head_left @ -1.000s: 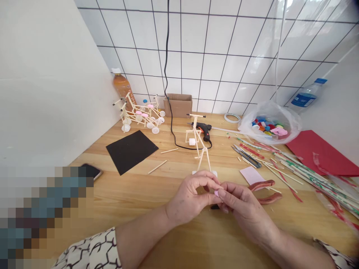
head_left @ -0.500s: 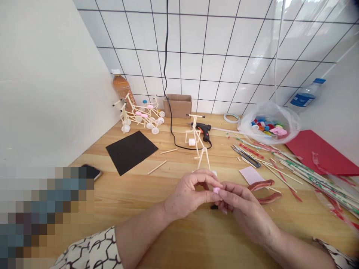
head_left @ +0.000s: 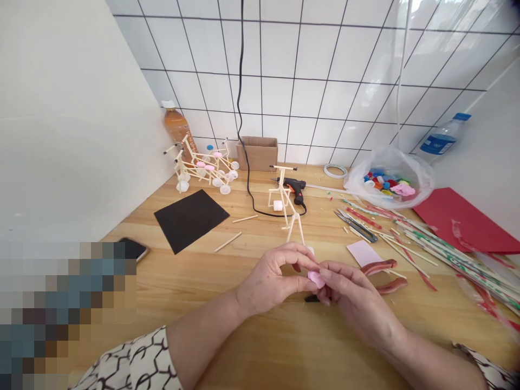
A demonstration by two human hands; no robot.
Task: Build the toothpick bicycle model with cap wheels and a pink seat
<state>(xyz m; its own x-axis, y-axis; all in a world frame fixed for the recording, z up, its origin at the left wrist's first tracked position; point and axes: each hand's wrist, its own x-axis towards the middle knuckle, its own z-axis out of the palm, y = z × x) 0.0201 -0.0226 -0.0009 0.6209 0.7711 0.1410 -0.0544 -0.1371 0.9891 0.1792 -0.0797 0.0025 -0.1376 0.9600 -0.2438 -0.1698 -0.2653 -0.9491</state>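
The small pink piece [head_left: 316,279] is held up over the near part of the table [head_left: 182,281], its longer axis appearing to slant from upper left down to lower right. Both hands grasp it at the fingertips. The table's far edge meets the tiled wall [head_left: 320,92]; the near edge is out of view. Wood shows on the left between the forearm and the phone [head_left: 132,249], while the stick frame [head_left: 295,218] stands just beyond the knuckles and the pliers [head_left: 378,266] lie partly under the right hand [head_left: 353,292], handles toward the right edge. The left hand [head_left: 270,279] arches, thumb below forefinger; the right thumb presses from the other side, lower fingers curled.
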